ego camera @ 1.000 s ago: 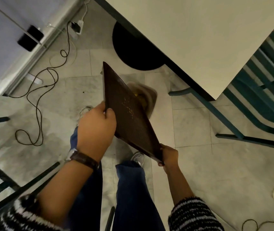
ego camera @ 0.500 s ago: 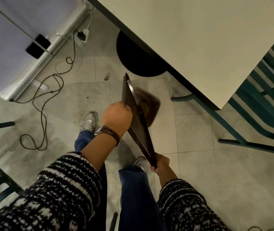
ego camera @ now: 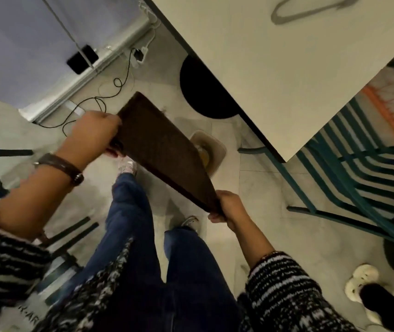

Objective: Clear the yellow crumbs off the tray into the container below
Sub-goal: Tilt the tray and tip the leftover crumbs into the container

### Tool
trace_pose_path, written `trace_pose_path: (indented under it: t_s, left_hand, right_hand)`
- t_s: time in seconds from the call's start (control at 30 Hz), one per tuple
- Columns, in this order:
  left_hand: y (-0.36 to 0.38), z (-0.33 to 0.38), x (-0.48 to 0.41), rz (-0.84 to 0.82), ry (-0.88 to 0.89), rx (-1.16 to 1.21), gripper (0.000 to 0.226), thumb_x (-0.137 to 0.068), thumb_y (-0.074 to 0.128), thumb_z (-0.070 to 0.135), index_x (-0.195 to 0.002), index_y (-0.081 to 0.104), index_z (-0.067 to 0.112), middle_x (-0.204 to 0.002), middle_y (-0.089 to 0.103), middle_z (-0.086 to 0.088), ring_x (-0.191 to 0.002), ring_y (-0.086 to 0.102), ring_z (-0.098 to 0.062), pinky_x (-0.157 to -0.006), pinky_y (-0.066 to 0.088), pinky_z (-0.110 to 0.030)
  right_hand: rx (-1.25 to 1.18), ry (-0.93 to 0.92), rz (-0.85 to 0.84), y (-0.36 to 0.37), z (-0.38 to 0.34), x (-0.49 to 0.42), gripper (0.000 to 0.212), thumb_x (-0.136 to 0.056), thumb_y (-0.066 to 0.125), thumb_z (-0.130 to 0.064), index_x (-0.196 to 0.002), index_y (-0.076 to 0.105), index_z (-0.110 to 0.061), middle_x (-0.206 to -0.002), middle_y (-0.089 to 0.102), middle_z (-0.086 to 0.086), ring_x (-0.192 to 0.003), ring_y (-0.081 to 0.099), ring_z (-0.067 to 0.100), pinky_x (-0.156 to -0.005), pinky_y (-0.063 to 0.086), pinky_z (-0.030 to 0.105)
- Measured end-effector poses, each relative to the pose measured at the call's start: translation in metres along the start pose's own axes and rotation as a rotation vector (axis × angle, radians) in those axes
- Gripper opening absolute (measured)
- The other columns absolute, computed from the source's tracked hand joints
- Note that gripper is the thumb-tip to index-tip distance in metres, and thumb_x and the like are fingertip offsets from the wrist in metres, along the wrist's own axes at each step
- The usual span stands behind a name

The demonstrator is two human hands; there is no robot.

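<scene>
**Tray Tilted Over Floor Container, Two-Hand Hold**

The tray is dark brown and held in the air, steeply tilted, with its underside facing the camera. Its loading surface faces away toward the floor and cannot be seen, so any crumbs on it cannot be confirmed.

The left hand holds the upper far corner of the tray. Its grip is pressed together on the tray edge, fingers wrapped over the rim. A dark-strapped wristwatch sits on the left wrist.

The right hand holds the lower near corner. Its grip pinches the tray corner between thumb and fingers.

The container is a pale, rounded-rectangle tub standing on the tiled floor. It sits below and just beyond the tray's long right edge; the tray hides its left portion. Yellow material is visible inside it, close to the tray edge.

The bench is a light-topped surface with a dark edge, occupying the upper right. Its round black base rests on the floor behind the tray. A teal slatted chair stands to the right of the container.

The person stands in blue jeans, both shoes near the tray's lower edge. Black cables lie on the floor beyond the left hand.
</scene>
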State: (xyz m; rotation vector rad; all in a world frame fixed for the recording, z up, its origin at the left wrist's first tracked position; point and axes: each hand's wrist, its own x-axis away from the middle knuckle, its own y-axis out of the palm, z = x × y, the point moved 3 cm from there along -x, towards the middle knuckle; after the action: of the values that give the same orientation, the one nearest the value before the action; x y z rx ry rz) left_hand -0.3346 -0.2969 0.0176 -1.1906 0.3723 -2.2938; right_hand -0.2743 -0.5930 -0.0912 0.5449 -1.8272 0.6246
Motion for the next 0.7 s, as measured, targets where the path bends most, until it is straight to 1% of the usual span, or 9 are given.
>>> trace_pose_path:
  t_s: [0.07,0.17,0.23,0.3,0.4,0.5,0.57,0.63,0.7]
  left_hand:
    - [-0.053,0.019,0.011,-0.018,-0.059,0.089,0.021,-0.089,0.045,0.018,-0.071,0.052,0.009,-0.047,0.067,-0.01,-0.033,0.06,-0.016,-0.04,0.053,-0.025]
    - [-0.135,0.053,0.019,-0.05,-0.076,0.128,0.026,-0.086,0.042,0.021,-0.073,0.055,0.003,-0.043,0.065,-0.012,-0.033,0.061,-0.018,-0.04,0.052,-0.027]
    - [-0.19,0.072,0.016,-0.091,-0.077,0.093,0.035,-0.086,0.038,0.026,-0.079,0.06,-0.001,-0.049,0.068,-0.013,-0.037,0.063,-0.018,-0.036,0.052,-0.026]
    - [-0.244,0.092,0.01,-0.121,-0.091,0.064,0.044,-0.085,0.034,0.031,-0.091,0.062,-0.002,-0.059,0.071,-0.016,-0.041,0.065,-0.02,-0.032,0.048,-0.023]
    - [-0.323,0.124,0.002,-0.152,-0.098,0.005,0.048,-0.084,0.032,0.03,-0.097,0.062,-0.004,-0.065,0.073,-0.017,-0.04,0.065,-0.023,-0.032,0.047,-0.023]
    - [-0.393,0.154,-0.006,-0.102,0.023,0.028,0.049,-0.091,0.033,0.033,-0.099,0.059,-0.007,-0.061,0.071,-0.018,-0.039,0.063,-0.025,-0.036,0.049,-0.027]
    - [-0.422,0.182,-0.009,-0.073,0.097,0.023,0.052,-0.092,0.032,0.038,-0.099,0.06,-0.005,-0.064,0.071,-0.02,-0.042,0.065,-0.028,-0.037,0.051,-0.03]
    - [-0.431,0.208,-0.008,-0.074,0.173,0.018,0.045,-0.092,0.03,0.033,-0.088,0.061,0.0,-0.058,0.071,-0.017,-0.04,0.065,-0.027,-0.034,0.05,-0.03]
    - [-0.425,0.225,-0.014,-0.074,0.275,0.061,0.034,-0.09,0.03,0.024,-0.081,0.058,0.006,-0.05,0.069,-0.011,-0.039,0.064,-0.023,-0.032,0.049,-0.027]
  right_hand:
    - [0.046,-0.084,-0.049,0.005,-0.043,0.05,0.028,-0.092,0.041,-0.009,-0.105,0.063,0.004,-0.065,0.062,0.014,-0.036,0.052,0.014,-0.037,0.043,0.019]
    - [0.034,-0.186,-0.119,0.017,-0.105,0.119,0.032,-0.094,0.041,-0.013,-0.103,0.063,0.008,-0.059,0.065,0.01,-0.035,0.044,0.012,-0.034,0.032,0.016]
    - [0.019,-0.244,-0.152,0.032,-0.146,0.161,0.032,-0.095,0.04,-0.015,-0.1,0.064,0.006,-0.063,0.067,0.011,-0.036,0.045,0.011,-0.032,0.028,0.015]
    - [0.003,-0.298,-0.182,0.049,-0.184,0.196,0.033,-0.094,0.04,-0.015,-0.097,0.065,0.005,-0.066,0.065,0.012,-0.039,0.046,0.012,-0.032,0.026,0.016]
    - [-0.028,-0.404,-0.213,0.074,-0.232,0.243,0.036,-0.095,0.04,-0.016,-0.1,0.067,0.007,-0.07,0.064,0.018,-0.042,0.049,0.015,-0.033,0.029,0.017]
    - [-0.132,-0.564,-0.21,0.097,-0.273,0.28,0.03,-0.095,0.042,-0.012,-0.097,0.07,-0.003,-0.067,0.066,0.02,-0.041,0.053,0.017,-0.031,0.037,0.019]
    - [-0.206,-0.635,-0.178,0.107,-0.296,0.293,0.027,-0.094,0.043,-0.01,-0.099,0.069,-0.005,-0.065,0.065,0.02,-0.041,0.053,0.018,-0.032,0.038,0.02]
    - [-0.234,-0.663,-0.139,0.113,-0.313,0.298,0.025,-0.094,0.042,-0.01,-0.103,0.065,-0.006,-0.066,0.066,0.018,-0.044,0.054,0.018,-0.034,0.039,0.021]
    - [-0.241,-0.689,-0.093,0.116,-0.327,0.297,0.025,-0.095,0.041,-0.009,-0.1,0.065,-0.009,-0.067,0.068,0.016,-0.046,0.055,0.016,-0.036,0.041,0.02]
